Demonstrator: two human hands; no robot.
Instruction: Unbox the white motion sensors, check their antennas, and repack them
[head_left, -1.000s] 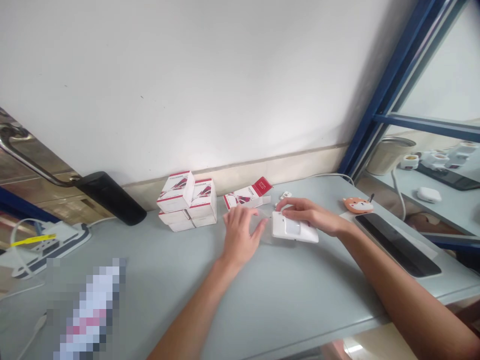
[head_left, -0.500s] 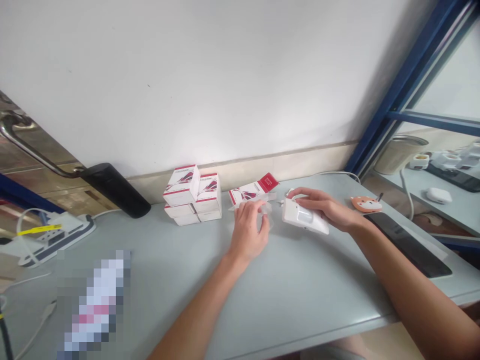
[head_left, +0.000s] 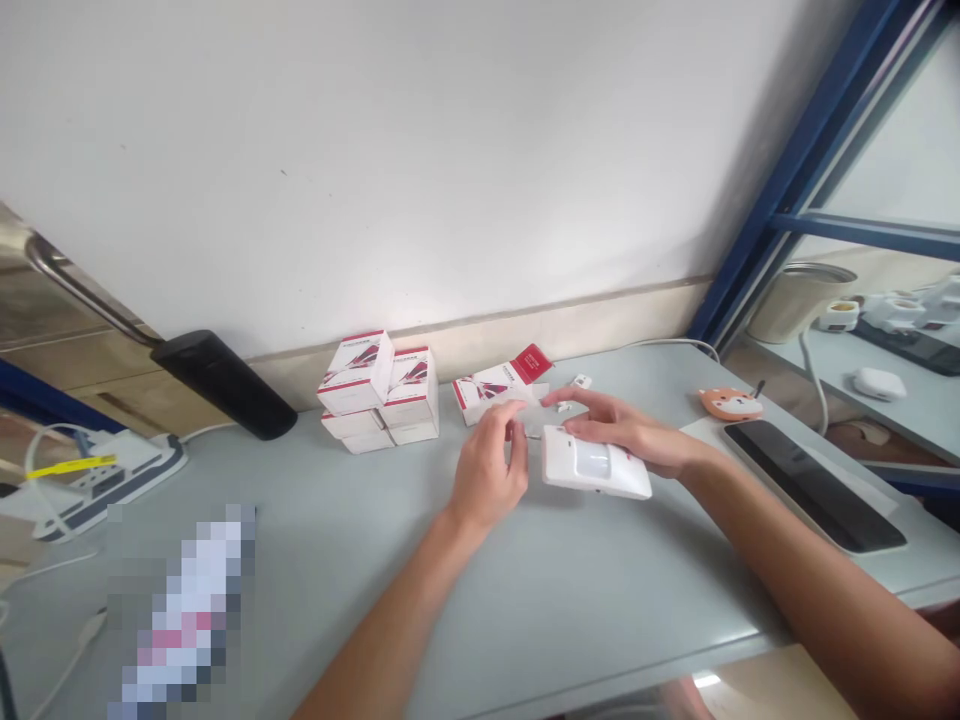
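My right hand (head_left: 611, 432) grips a white motion detector (head_left: 598, 468) with a rounded clear-grey window; thumb and fingers hold its far side, just above the table. Beside it, my left hand (head_left: 491, 462) is pinched on a thin clear plastic bag (head_left: 534, 414), which shows faintly between the two hands. My left fingertips hide part of the bag. Behind the hands an opened red and white box (head_left: 491, 388) lies with its red flap up. Small white pieces (head_left: 581, 382) rest on the table to the right of that box.
Several white and red boxes (head_left: 356, 370) are stacked at the wall. Left of them lies a black cylinder (head_left: 225, 385) on a metal handle, then a power strip (head_left: 112, 490) with cables. At right are an orange animal-shaped item (head_left: 730, 403) and a dark phone-like slab (head_left: 814, 485).
My right hand has brought the detector left and toward me, its window facing up more. My left hand has come slightly nearer to me. Small white pieces behind now show.
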